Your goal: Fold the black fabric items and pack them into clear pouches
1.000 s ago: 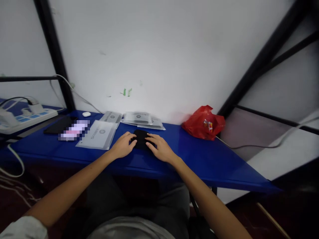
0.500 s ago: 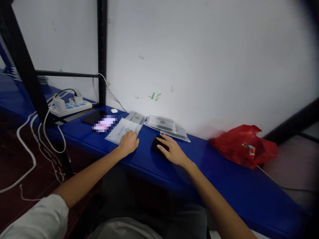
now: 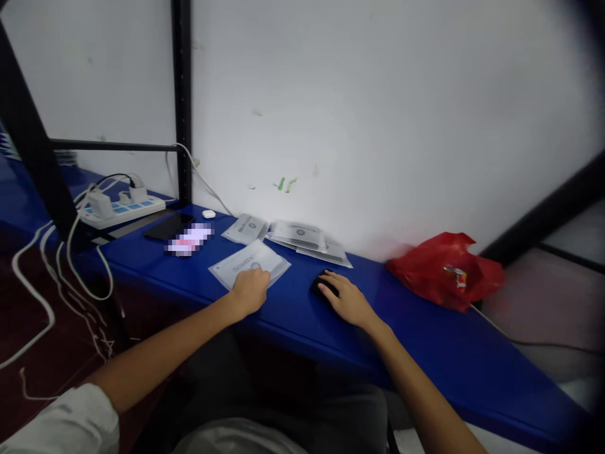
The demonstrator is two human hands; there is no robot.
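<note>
Packet [image 3: 239,260], held in the curled left hand [image 3: 250,292], now lies apart from the rear packet [image 3: 250,228] beyond; right hand [image 3: 350,300] clasps a black item [image 3: 326,281], shifted outward.

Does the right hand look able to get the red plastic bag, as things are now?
Probably yes. I see only blue tabletop between the right hand and the red plastic bag. However, this hand is at the black object, so it would likely need to leave it first.
</note>
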